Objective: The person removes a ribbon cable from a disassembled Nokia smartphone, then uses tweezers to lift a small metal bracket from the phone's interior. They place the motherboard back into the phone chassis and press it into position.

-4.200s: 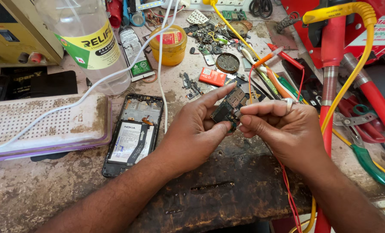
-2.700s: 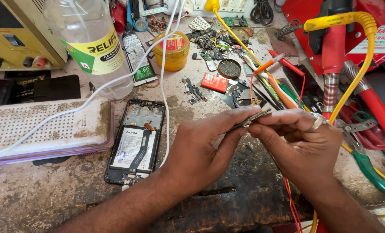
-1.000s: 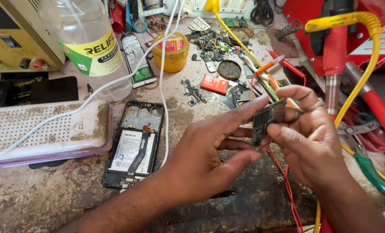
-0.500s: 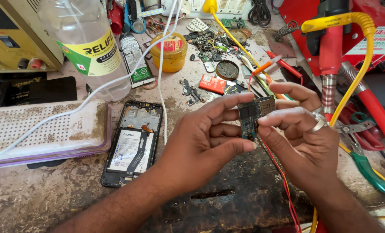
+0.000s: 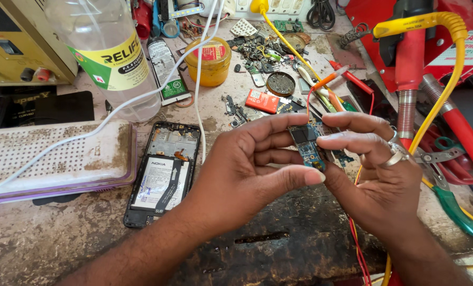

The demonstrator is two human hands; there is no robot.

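Note:
A small blue circuit board [image 5: 308, 144] is pinched upright between both hands over the workbench. My left hand [image 5: 247, 169] grips it with thumb below and fingers on its left edge. My right hand [image 5: 377, 175], wearing rings, holds the board's right side with fingertips on top. To the left lies an opened black phone [image 5: 162, 172] with its back off, battery and cable showing, flat on the bench.
A plastic bottle [image 5: 109, 53] and yellow jar [image 5: 211, 61] stand at the back. A white perforated pad [image 5: 51, 156] lies left. Small parts, screws and tools [image 5: 271, 58] litter the middle. Red equipment with yellow cable [image 5: 438, 47] and green-handled pliers [image 5: 451, 204] are on the right.
Both hands turned the board from edge-on to face-up and raised it slightly; the hands shifted a little right. The phone has not moved.

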